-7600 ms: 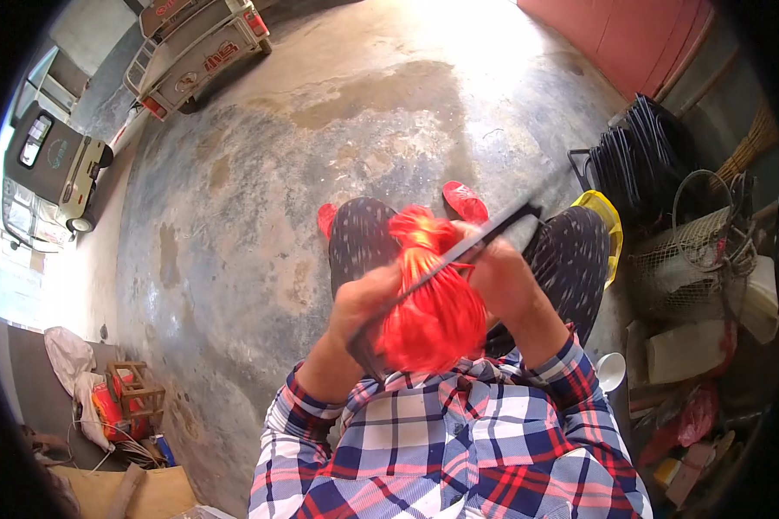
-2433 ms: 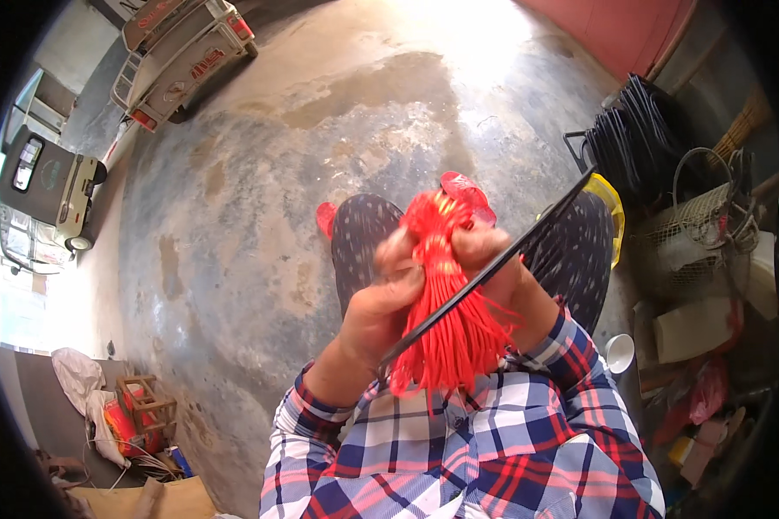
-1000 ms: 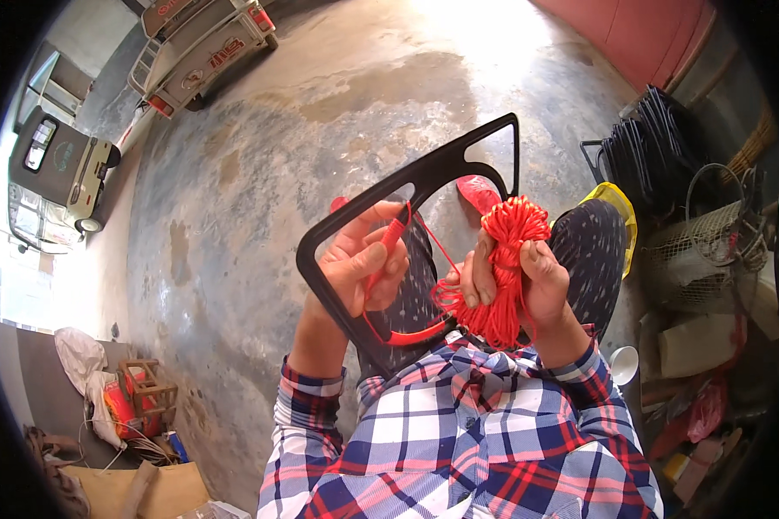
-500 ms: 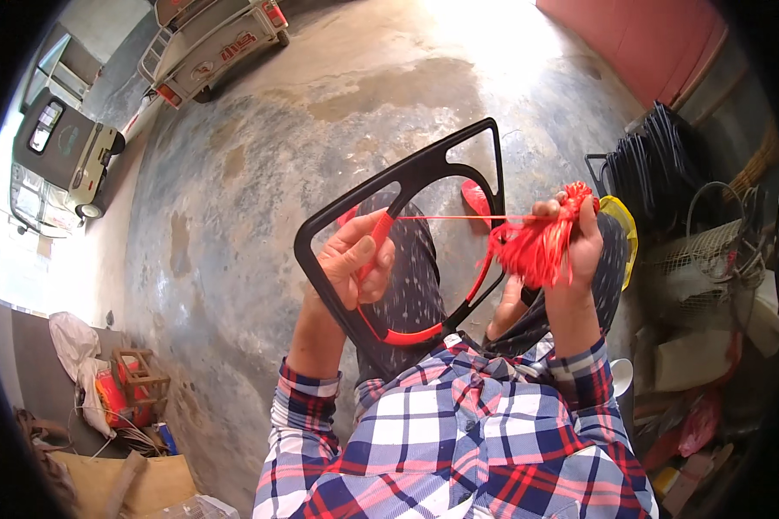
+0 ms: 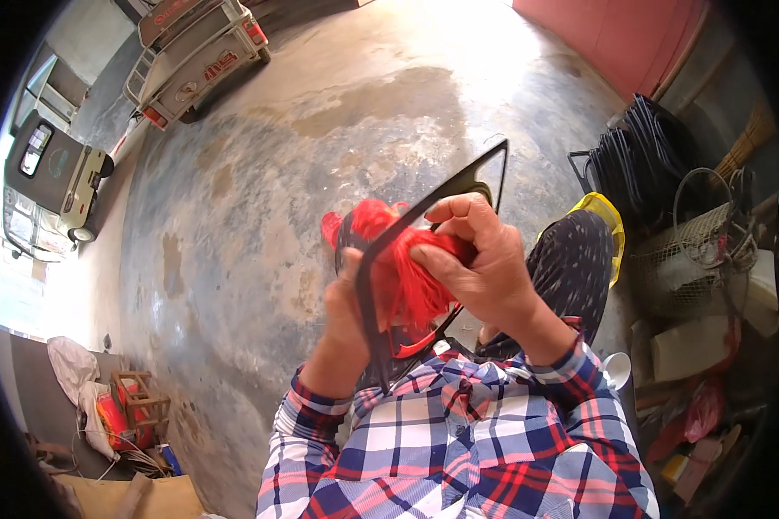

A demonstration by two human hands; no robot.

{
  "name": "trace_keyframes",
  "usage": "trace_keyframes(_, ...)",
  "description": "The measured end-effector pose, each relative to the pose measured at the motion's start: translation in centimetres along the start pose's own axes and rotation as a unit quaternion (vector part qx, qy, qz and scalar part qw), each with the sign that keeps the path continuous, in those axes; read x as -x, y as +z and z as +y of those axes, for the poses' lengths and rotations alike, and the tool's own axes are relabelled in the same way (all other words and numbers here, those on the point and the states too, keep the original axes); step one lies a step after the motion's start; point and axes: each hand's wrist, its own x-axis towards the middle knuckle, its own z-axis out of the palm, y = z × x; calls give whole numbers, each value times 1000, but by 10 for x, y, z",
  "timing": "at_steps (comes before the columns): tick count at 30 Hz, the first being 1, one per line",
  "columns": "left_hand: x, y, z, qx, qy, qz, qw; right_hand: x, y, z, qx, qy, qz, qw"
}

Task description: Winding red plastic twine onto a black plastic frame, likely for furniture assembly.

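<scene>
A black plastic frame with cut-out openings stands tilted above my lap. Red cord wraps part of its inner ring, visible low down at the red section. My left hand grips the frame's left side, its fingers partly hidden behind the frame and blurred. Between thumb and fingers, my right hand pinches a loose bundle of red cord inside the frame, close to my left hand. The bundle's strands hang down and cover much of the ring.
Several black frames lean in a stack at the right, beside a wire basket. Something yellow shows by my right knee. Vehicles, including a three-wheeler, stand at the far left. A wooden stool is at the lower left.
My right hand has brought the red cord bundle left, from outside the frame into it, near my left hand. The taut strand no longer shows. The frame has turned to a steeper angle.
</scene>
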Motion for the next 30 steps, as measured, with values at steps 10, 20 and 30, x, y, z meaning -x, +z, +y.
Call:
trace_keyframes(10, 8, 1, -4, 28, -53, 19, 998, 10, -1, 69, -640, 167, -87, 745)
trace_keyframes(20, 7, 27, -3, 194, -121, -36, 973, 4, 8, 64, -700, 279, -139, 643)
trace_keyframes(30, 8, 32, 7, -11, -95, -29, 995, 4, -3, 124, -607, 173, 102, 769)
